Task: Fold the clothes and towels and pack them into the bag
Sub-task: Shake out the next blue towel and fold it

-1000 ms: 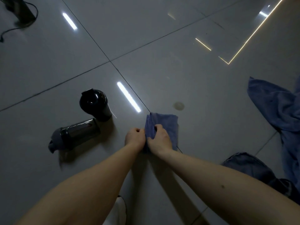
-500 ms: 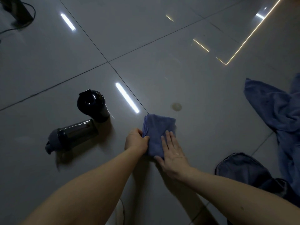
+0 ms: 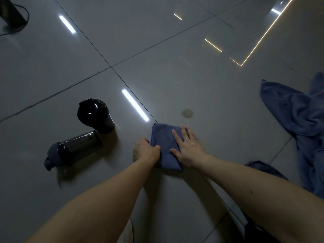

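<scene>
A small blue towel [image 3: 164,137], folded into a narrow rectangle, lies flat on the grey tiled floor in front of me. My left hand [image 3: 145,151] pinches its left edge with thumb and fingers. My right hand [image 3: 188,148] lies flat on top of it, fingers straight and spread, pressing the right side. A larger blue cloth [image 3: 298,116] lies crumpled on the floor at the right. A dark fabric item [image 3: 263,168] shows behind my right forearm; I cannot tell what it is.
Two dark bottles are on the floor to the left: one upright [image 3: 96,115], one lying on its side [image 3: 75,149]. A dark post with a cable [image 3: 12,14] stands at the far left corner. Ceiling lights reflect in the glossy tiles.
My right hand went from gripping the towel beside my left hand to lying flat on it, then slid up over the cloth. The left hand kept its hold on the edge.
</scene>
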{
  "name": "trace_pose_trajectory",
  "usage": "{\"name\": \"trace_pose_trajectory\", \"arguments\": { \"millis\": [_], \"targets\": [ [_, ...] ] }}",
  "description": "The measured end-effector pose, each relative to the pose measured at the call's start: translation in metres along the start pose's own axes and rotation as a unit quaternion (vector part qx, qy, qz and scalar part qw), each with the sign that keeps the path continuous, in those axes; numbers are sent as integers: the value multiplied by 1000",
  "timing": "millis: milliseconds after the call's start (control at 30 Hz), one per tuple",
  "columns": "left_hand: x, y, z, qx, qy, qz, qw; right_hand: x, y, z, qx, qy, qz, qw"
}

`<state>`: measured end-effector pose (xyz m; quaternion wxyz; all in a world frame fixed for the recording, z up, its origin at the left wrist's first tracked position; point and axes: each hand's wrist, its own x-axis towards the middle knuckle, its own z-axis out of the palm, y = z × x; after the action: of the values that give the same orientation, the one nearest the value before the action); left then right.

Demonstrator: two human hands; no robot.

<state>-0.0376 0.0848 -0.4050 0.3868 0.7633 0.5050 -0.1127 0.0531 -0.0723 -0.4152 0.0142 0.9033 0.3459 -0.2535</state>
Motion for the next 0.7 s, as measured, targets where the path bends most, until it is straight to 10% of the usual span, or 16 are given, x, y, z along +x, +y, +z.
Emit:
{"name": "trace_pose_trajectory", "arguments": {
  "millis": [133, 267, 567, 700],
  "targets": [
    [3, 6, 1, 30, -4, -16, 999, -24, -16, 6, 220, 153, 158, 950],
    [3, 16, 1, 46, -22, -52, 997, -31, -22, 3, 408, 109, 287, 860],
    [-2, 32, 11, 32, -33, -48, 998, -20, -29, -11, 487, 59, 313, 813],
    [-31, 45, 12, 45, -4, 84, 995, -46, -16, -26, 508, 97, 299, 802]
  ]
}}
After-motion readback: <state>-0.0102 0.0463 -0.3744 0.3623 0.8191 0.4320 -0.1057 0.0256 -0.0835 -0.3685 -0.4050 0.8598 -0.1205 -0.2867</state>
